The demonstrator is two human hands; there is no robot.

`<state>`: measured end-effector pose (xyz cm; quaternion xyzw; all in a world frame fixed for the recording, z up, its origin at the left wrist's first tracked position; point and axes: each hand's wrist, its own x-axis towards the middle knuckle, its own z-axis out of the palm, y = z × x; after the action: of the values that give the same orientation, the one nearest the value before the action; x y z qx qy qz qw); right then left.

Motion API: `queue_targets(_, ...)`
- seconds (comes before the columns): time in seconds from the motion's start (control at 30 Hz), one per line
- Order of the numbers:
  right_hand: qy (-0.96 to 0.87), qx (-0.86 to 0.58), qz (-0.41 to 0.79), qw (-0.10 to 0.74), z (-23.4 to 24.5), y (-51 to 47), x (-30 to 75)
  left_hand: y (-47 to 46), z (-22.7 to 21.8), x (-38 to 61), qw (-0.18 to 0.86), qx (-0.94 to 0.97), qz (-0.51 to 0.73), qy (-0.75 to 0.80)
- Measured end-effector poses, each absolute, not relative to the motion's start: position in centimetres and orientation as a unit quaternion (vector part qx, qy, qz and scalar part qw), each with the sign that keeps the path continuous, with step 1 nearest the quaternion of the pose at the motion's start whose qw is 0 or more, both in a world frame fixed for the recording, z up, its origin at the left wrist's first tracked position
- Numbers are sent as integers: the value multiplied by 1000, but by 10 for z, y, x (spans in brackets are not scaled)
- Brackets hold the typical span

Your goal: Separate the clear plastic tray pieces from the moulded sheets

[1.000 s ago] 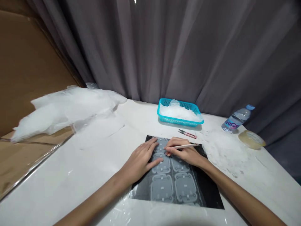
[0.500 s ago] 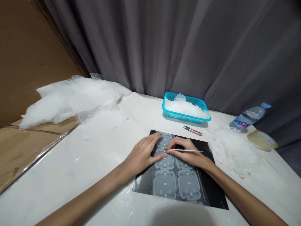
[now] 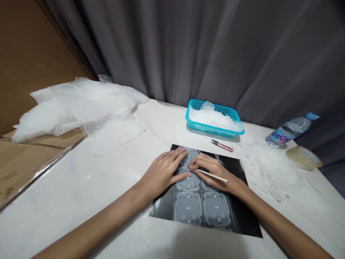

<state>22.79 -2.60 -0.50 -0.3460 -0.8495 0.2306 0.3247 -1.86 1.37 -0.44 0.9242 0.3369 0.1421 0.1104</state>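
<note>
A translucent sheet of rounded, grey-looking pieces [image 3: 188, 208] lies over a black board [image 3: 242, 219] on the table. My left hand [image 3: 166, 169] rests flat on the sheet's left side, fingers spread. Pinched in my right hand [image 3: 210, 167] is a thin white stick [image 3: 215, 176], its near end pointing back over the wrist. The stick's working tip is hidden by my fingertips, which are at the upper left piece, close to my left thumb.
Behind the board lie thread snips [image 3: 222, 145] and a blue basket [image 3: 215, 128] holding white translucent pieces. At right are a water bottle [image 3: 292, 129], a tape roll [image 3: 304, 157] and scattered translucent scraps [image 3: 272, 169]. A pile of white sheets [image 3: 78, 104] occupies the left, beside cardboard [image 3: 35, 151].
The white stick has swung in my right hand; its rear end now points lower, towards my wrist. My left hand stays on the sheet. The whole view has shifted slightly.
</note>
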Motion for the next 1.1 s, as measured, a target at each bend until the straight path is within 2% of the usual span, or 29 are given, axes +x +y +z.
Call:
queue_targets(0.13, -863, -344, 208, 306, -4, -31, 235, 14, -3, -17, 94, 928, 129, 337)
queue_targets(0.43, -874, -335, 177, 305, -3, -29, 228, 14, 0, -17, 127, 919, 144, 344)
queue_targets(0.6, -885, -375, 68, 267, -3, -28, 223, 13, -2, -18, 155, 910, 159, 350)
queue_targets(0.7, -905, -352, -6, 240, -5, -29, 223, 12, -3, -15, 148, 884, 197, 397)
queue_targets(0.83, -903, -345, -41, 255, 1, -30, 222, 7, -2, -12, 145, 839, 232, 471)
queue_targets(0.93, -892, -354, -18, 280, 10, -30, 222, 3, 0, -8, 242, 818, 241, 463)
queue_targets(1.1, -882, -350, 31, 314, 18, -29, 225, 0, 3, -1, 503, 719, 246, 412)
